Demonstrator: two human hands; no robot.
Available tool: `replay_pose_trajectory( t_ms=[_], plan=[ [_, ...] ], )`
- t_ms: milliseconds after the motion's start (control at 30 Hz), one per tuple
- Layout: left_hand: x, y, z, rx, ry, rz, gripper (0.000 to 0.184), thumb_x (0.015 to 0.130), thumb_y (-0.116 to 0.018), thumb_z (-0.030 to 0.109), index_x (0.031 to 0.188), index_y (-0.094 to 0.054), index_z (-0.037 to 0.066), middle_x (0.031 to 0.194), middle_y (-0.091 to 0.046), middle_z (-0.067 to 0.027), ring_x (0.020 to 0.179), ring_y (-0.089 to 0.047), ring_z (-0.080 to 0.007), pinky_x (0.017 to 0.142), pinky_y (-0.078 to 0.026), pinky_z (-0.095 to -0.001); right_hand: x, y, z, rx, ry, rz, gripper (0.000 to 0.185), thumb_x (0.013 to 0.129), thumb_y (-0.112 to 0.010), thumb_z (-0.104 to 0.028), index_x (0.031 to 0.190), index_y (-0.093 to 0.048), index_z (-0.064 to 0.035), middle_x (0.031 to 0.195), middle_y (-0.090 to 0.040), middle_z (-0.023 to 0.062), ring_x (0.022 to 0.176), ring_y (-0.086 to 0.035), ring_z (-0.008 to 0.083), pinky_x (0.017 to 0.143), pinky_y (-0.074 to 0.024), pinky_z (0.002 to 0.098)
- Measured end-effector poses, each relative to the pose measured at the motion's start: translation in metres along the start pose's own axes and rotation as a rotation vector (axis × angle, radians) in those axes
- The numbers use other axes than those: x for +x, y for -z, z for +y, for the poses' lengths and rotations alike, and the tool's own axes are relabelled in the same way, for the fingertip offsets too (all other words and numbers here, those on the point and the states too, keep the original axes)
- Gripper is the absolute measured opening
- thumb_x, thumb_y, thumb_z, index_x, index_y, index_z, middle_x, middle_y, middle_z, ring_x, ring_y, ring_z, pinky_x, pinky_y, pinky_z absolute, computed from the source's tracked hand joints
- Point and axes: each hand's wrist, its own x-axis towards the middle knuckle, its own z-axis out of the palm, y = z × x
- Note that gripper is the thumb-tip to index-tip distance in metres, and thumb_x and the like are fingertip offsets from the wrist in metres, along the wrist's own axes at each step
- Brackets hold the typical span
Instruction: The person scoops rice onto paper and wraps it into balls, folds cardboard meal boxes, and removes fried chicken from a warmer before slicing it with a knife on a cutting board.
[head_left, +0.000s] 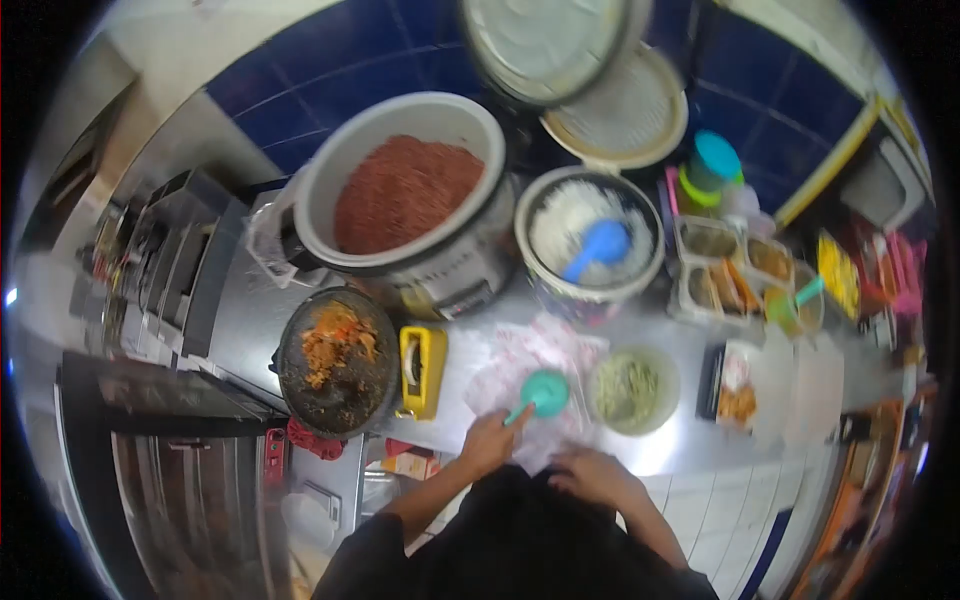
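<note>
One green scoop [547, 393] over pink-patterned wrapping [500, 350]

Held by its handle in the left hand [490, 443], fingers closed around it. Unclear: contact between scoop and wrapping. Nearer the body, by the counter's front edge, right hand [597, 475]: blurred, impossible to tell pinched from spread. Just right of the scoop, hemming that side, a tub [672, 385] of pale green shreds. To the left, yellow tape dispenser [424, 372], between wrapping and dark mortar [350, 403] with orange-red mash inside. Behind, blocking the counter's back: large cooker [450, 280] of reddish-brown food, then rice pot [535, 272] with blue spoon [603, 242] resting in white rice.
</note>
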Motion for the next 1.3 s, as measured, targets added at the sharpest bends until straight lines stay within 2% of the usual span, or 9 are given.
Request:
replay_pose_trajectory(
  t_ms=[133,300,400,567,700,767,1000,1133,1300],
  plan=[
    [-0.013,0.026,0.005,-0.116,0.041,0.126,0.069,0.084,-0.067,0.011,0.151,-0.051,0.019,0.098,-0.062,-0.0166,0.087,-0.063,-0.0362,0.074,-0.052,-0.0468,0.021,0.185,-0.108,0.286,0.177,0.224,0.043,0.088,-0.077,-0.027,0.126,-0.069,-0.0064,0.120,-0.072,0.0182,0.121,-0.064,0.0392,0.105,-0.0482,0.0435],
    [-0.033,0.064,0.009,-0.293,0.229,0.513,0.053,0.094,-0.058,0.006,0.147,-0.052,0.004,0.095,-0.063,-0.0218,0.082,-0.063,-0.0381,0.073,-0.052,-0.0463,0.169,0.448,-0.134,0.109,0.367,1.726,0.088,0.094,-0.072,-0.047,0.156,-0.034,0.0026,0.157,-0.040,0.0264,0.144,-0.041,0.0360,0.119,-0.0312,0.0440],
    [-0.061,0.077,0.007,-0.395,0.433,0.669,0.053,0.098,-0.058,0.007,0.149,-0.048,0.001,0.094,-0.063,-0.0222,0.083,-0.063,-0.0370,0.073,-0.051,-0.0446,0.210,0.546,-0.119,0.579,0.238,1.412,0.085,0.095,-0.064,-0.060,0.147,-0.049,0.0049,0.139,-0.061,0.0255,0.132,-0.056,0.0357,0.111,-0.0412,0.0431],
    [-0.067,0.082,0.012,-0.530,0.426,0.692,0.054,0.099,-0.057,0.007,0.150,-0.045,-0.003,0.091,-0.062,-0.0221,0.082,-0.062,-0.0355,0.075,-0.050,-0.0443,0.226,0.458,-0.210,-0.165,0.196,1.538,0.073,0.094,-0.062,-0.061,0.139,-0.060,-0.0021,0.126,-0.068,0.0261,0.115,-0.068,0.0370,0.098,-0.0517,0.0450],
    [-0.046,0.092,0.016,-0.547,0.297,0.590,0.052,0.100,-0.057,0.007,0.149,-0.045,-0.005,0.089,-0.061,-0.0201,0.080,-0.059,-0.0340,0.074,-0.049,-0.0435,0.253,0.345,-0.269,-0.623,0.519,1.273,0.055,0.093,-0.064,-0.051,0.122,-0.060,-0.0042,0.096,-0.071,0.0197,0.082,-0.072,0.0377,0.070,-0.0584,0.0514],
    [-0.043,0.091,0.011,-0.534,0.283,0.541,0.052,0.101,-0.055,0.008,0.149,-0.043,-0.008,0.097,-0.063,-0.0218,0.087,-0.062,-0.0325,0.081,-0.050,-0.0406,0.269,0.294,-0.275,-1.016,0.433,1.009,0.057,0.094,-0.064,-0.045,0.131,-0.060,-0.0011,0.113,-0.067,0.0251,0.094,-0.072,0.0374,0.066,-0.0615,0.0460],
    [-0.080,0.097,0.015,-0.398,0.387,0.642,0.055,0.100,-0.054,0.006,0.152,-0.039,-0.008,0.105,-0.063,-0.0241,0.092,-0.061,-0.0362,0.085,-0.049,-0.0430,0.255,0.319,-0.213,-0.757,0.730,1.143,0.051,0.084,-0.073,-0.047,0.119,-0.069,-0.0094,0.102,-0.073,0.0109,0.097,-0.067,0.0307,0.096,-0.0484,0.0538],
    [-0.090,0.100,0.034,-0.391,0.417,0.725,0.054,0.100,-0.052,0.007,0.149,-0.040,-0.012,0.088,-0.061,-0.0211,0.077,-0.058,-0.0347,0.072,-0.046,-0.0446,0.262,0.474,-0.077,-0.717,-0.027,1.532,0.070,0.095,-0.058,-0.059,0.145,-0.053,-0.0116,0.144,-0.056,0.0192,0.133,-0.052,0.0377,0.109,-0.0338,0.0668],
    [-0.085,0.093,0.046,-0.368,0.365,0.694,0.055,0.101,-0.053,0.010,0.150,-0.039,-0.012,0.088,-0.062,-0.0210,0.077,-0.059,-0.0324,0.072,-0.047,-0.0432,0.216,0.486,-0.006,-0.499,-0.251,1.051,0.069,0.098,-0.054,-0.056,0.157,-0.040,-0.0229,0.144,-0.053,0.0181,0.134,-0.049,0.0389,0.109,-0.0310,0.0706]
  ],
)
